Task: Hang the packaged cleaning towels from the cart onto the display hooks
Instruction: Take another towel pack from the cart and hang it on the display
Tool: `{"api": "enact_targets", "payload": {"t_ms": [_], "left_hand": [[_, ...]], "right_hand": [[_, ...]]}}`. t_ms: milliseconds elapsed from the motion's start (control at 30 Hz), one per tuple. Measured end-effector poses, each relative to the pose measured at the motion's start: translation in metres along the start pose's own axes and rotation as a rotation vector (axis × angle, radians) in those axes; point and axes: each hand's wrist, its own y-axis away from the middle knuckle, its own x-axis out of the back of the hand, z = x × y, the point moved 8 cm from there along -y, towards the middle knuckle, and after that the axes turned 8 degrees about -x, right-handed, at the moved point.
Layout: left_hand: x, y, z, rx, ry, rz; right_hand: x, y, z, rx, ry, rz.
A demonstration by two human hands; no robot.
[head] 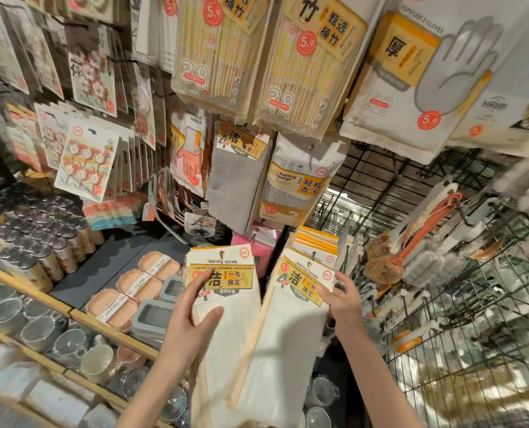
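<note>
Shop display (287, 72); "Cleaning towels" packs (223, 273) in hands.

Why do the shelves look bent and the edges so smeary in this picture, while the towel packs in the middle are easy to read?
Head view: the wide-angle lens bows the wooden shelf edge and wire rack; the corners smear, as on the glass cups at lower left; the centre stays sharp, so the cleaning towels pack under the left hand reads clearly; the lighting is even, without hard shadows.
</note>
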Motion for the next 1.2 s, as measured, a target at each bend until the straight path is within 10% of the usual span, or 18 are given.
{"api": "enact_targets", "payload": {"t_ms": [600, 1200], "left_hand": [[0.018, -0.007, -0.005, 0.007, -0.083, 0.062], [0.011, -0.016, -0.009, -0.008, -0.070, 0.046]], "right_hand": [[0.012, -0.070, 0.012, 0.052, 0.211, 0.278], [-0.011, -0.102, 0.002, 0.104, 0.516, 0.146]]}}
